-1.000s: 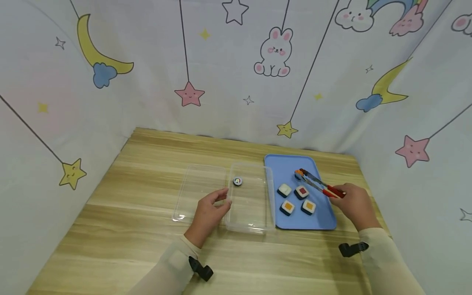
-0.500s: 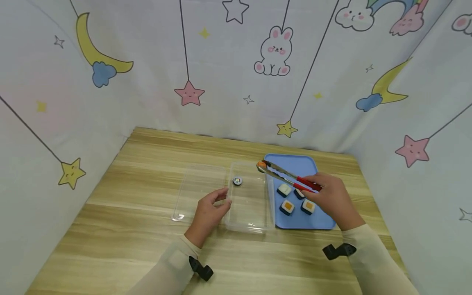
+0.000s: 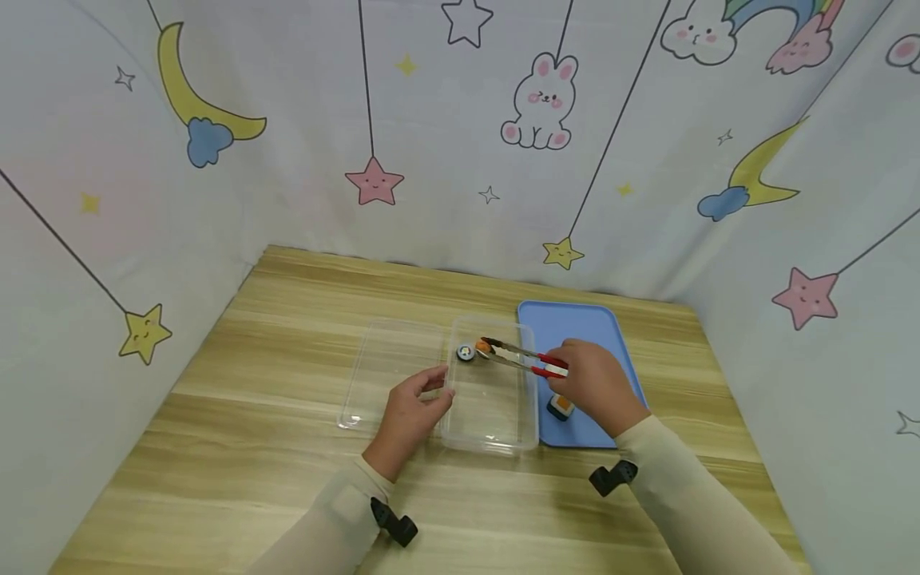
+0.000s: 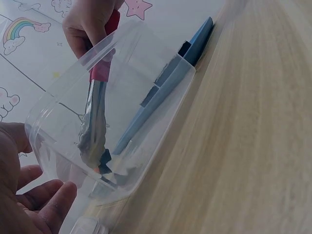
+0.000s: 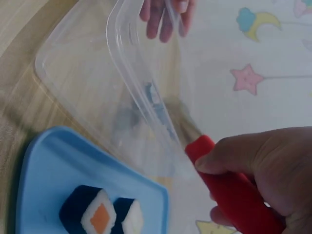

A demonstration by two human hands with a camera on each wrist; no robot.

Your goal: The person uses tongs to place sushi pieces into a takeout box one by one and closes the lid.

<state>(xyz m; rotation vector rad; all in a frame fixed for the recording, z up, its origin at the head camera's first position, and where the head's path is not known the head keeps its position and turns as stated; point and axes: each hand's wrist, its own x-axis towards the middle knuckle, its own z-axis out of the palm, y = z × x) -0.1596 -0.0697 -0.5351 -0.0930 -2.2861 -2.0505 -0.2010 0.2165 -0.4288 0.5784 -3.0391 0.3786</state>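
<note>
My right hand grips red-handled tongs over the clear plastic box. Their tips pinch an orange-topped sushi piece, close beside a small round sushi roll in the box's far left corner. In the left wrist view the tongs reach down inside the box walls. My left hand is at the box's left side, fingers slightly bent, fingertips right at the rim. An orange-centred sushi piece shows on the blue tray; the right hand hides other pieces there in the head view.
A clear lid lies flat just left of the box. The tray stands against the box's right side, with sushi pieces near its edge in the right wrist view. A patterned cloth hangs behind the wooden table.
The right hand has carried the orange-topped sushi piece in the tongs leftward, from the tray over the box's right wall to beside the round roll. The left hand stays at the rim.
</note>
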